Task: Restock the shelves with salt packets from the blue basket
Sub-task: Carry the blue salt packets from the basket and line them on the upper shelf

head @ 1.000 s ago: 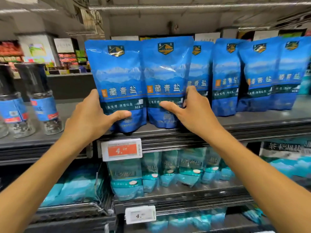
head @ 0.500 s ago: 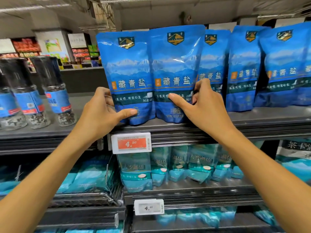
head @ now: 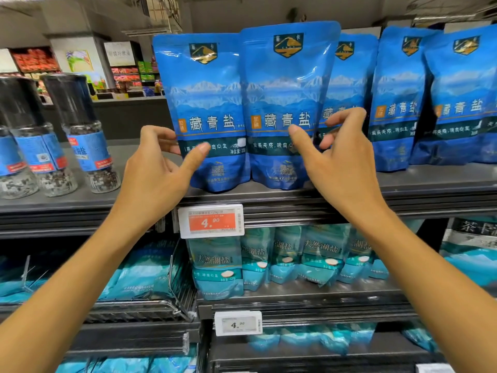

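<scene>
Two blue salt packets stand upright side by side on the upper shelf, a left packet and a right packet. My left hand hovers at the left packet's lower left edge, fingers spread, thumb in front of the pack without gripping it. My right hand is spread in front of the right packet's lower right side, thumb and fingers apart, holding nothing. More of the same blue packets stand in a row to the right. The blue basket is out of view.
Glass grinder bottles with black caps stand on the shelf to the left. An orange price tag hangs on the shelf edge. Teal salt bags fill the lower shelf, and a wire rack holds more at lower left.
Both hands have let go of the two packets and opened, drawing back slightly. The packets stay standing on the shelf. The camera has moved closer.
</scene>
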